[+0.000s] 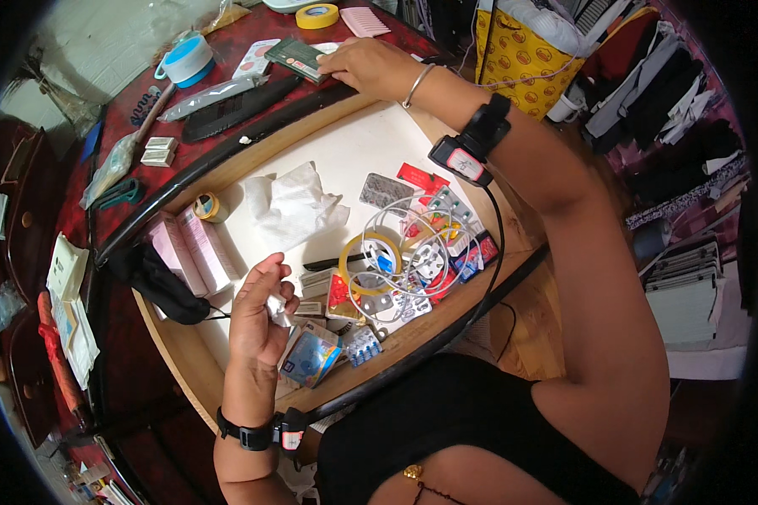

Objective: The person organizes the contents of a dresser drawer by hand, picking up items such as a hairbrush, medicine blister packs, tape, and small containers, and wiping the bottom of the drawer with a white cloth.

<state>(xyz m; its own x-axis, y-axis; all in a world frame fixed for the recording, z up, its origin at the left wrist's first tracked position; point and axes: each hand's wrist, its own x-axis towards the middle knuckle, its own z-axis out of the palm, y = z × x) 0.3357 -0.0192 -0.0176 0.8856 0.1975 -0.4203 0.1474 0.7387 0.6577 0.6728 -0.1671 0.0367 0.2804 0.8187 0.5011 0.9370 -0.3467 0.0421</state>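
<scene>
My right hand (364, 66) reaches across to the far tabletop, its fingers closed on the end of a flat dark green box (296, 59). Over the front left of an open wooden drawer (185, 358), my left hand (259, 316) is curled around a small crumpled white and silvery piece (278, 310), partly hidden by the fingers. Just beyond that hand, a crumpled white tissue (299, 206) lies on the drawer's pale bottom. A blue and white box (312, 353) and a blister pack of blue capsules (363, 346) are close beside it.
Inside the drawer, a coiled white cable (370, 296) loops over a yellow tape roll (345, 263) and several pill packs. Pink boxes (204, 252) and a black pouch (164, 282) sit at left. The red tabletop holds a black shoe insole (236, 109) and a blue-white round container (187, 61).
</scene>
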